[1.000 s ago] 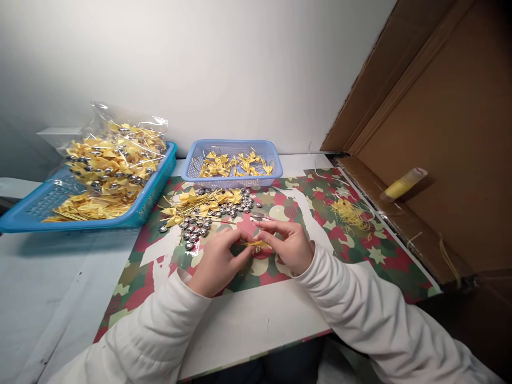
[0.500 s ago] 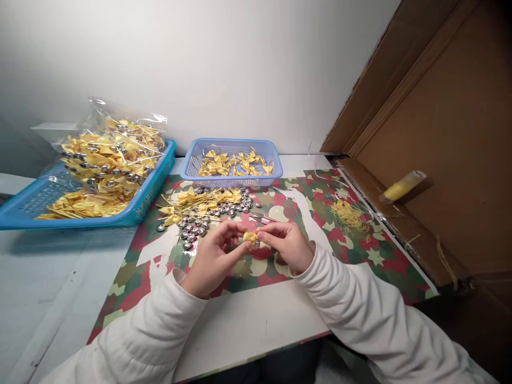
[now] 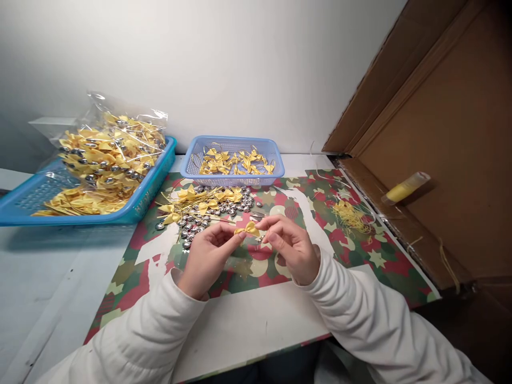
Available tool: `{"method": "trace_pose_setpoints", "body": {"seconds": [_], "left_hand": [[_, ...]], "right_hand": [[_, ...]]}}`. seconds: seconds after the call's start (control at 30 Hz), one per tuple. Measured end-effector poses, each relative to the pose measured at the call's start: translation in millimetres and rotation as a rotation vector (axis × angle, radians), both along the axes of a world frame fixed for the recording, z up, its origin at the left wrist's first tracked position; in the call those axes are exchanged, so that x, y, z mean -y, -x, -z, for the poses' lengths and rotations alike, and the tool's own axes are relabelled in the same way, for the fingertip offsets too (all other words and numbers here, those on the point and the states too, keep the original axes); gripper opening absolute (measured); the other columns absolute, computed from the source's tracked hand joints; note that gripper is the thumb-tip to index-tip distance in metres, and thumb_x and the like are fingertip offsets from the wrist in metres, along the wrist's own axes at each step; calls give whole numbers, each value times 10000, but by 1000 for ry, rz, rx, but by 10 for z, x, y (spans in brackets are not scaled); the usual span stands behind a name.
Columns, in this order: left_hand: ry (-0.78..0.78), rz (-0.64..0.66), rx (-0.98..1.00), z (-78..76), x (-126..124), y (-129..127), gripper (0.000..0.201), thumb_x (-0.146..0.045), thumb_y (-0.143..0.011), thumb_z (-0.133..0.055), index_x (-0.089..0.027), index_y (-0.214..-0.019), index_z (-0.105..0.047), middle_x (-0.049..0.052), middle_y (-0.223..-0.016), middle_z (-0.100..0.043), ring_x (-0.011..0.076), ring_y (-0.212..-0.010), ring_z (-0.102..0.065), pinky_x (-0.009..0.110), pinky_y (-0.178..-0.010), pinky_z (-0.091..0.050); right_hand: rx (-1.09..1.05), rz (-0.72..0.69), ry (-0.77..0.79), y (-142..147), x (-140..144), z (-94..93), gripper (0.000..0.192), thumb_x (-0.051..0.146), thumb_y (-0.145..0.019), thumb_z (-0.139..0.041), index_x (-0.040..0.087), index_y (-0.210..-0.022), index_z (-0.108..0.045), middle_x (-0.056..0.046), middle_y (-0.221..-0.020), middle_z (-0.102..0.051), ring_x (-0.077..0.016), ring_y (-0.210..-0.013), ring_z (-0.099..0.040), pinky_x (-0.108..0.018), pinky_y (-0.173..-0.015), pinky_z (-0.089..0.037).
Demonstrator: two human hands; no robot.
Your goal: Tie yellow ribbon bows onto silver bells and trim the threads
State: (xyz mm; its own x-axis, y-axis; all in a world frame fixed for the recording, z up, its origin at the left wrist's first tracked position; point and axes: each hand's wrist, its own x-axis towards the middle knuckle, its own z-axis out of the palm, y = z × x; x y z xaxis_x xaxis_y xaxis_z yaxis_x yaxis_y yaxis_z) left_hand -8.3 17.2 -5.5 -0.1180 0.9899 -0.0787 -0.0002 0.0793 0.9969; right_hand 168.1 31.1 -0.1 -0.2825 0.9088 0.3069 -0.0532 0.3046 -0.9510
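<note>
A small yellow ribbon bow (image 3: 248, 229) is pinched between the fingertips of my left hand (image 3: 208, 256) and my right hand (image 3: 290, 248), just above the patterned mat (image 3: 352, 256). Both hands are in white sleeves and meet over the mat's middle. Behind them lies a loose pile of yellow bows with gold cords (image 3: 196, 201) mixed with several small silver bells (image 3: 196, 226). Whether a bell hangs from the held bow I cannot tell.
A light blue basket (image 3: 232, 181) holding yellow bows stands at the back by the wall. A teal tray (image 3: 152, 189) at the left carries a plastic bag of bows with bells (image 3: 112, 154). Yellow cord scraps (image 3: 351, 213) lie at right, beside a cardboard box (image 3: 452, 160) with a yellow tube (image 3: 404, 188).
The bow has come up from near the mat and spread out flat between my fingertips. Both hands rose slightly and drew a little apart.
</note>
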Motion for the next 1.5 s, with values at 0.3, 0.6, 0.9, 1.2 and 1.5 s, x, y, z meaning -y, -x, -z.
{"method": "trace_pose_setpoints", "body": {"seconds": [0.3, 0.6, 0.9, 1.2, 1.5], "left_hand": [[-32, 26, 23, 18, 1, -27, 249, -342, -663, -806, -157, -664, -640, -21, -622, -612, 95, -573, -549, 200, -534, -449], [-62, 167, 31, 10, 76, -57, 188, -287, -721, -764, -152, -684, -638, 4, -645, -663, 116, -592, -601, 219, -557, -499], [-100, 149, -38, 34, 83, -61, 160, -259, -716, -754, -157, -674, -638, 4, -654, -662, 122, -606, -598, 216, -552, -497], [-190, 140, -179, 44, 98, -37, 109, -232, -742, -725, -172, -679, -658, 10, -667, -686, 138, -605, -607, 238, -563, -488], [-277, 128, -282, 13, 115, -56, 81, -205, -771, -679, -193, -692, -664, -4, -666, -705, 140, -609, -635, 234, -571, -503]], "right_hand": [[243, 74, -211, 12, 8, 37, 256, 228, -818, -552, 189, -565, -553, -46, -878, -588, -191, -888, -513, -382, -850, -391], [177, -34, -12, 41, -24, 98, 327, 247, -761, -563, 176, -465, -443, -61, -1020, -555, -218, -992, -492, -412, -918, -329], [125, -78, 44, 48, -23, 108, 348, 261, -767, -561, 184, -462, -412, -36, -847, -500, -177, -851, -493, -350, -816, -379], [151, -71, 43, 56, -23, 84, 333, 264, -758, -550, 194, -474, -391, -33, -822, -479, -168, -802, -479, -345, -814, -404], [125, -98, 77, 56, -23, 84, 332, 248, -756, -555, 190, -480, -380, -32, -834, -448, -160, -789, -462, -332, -793, -397]]}}
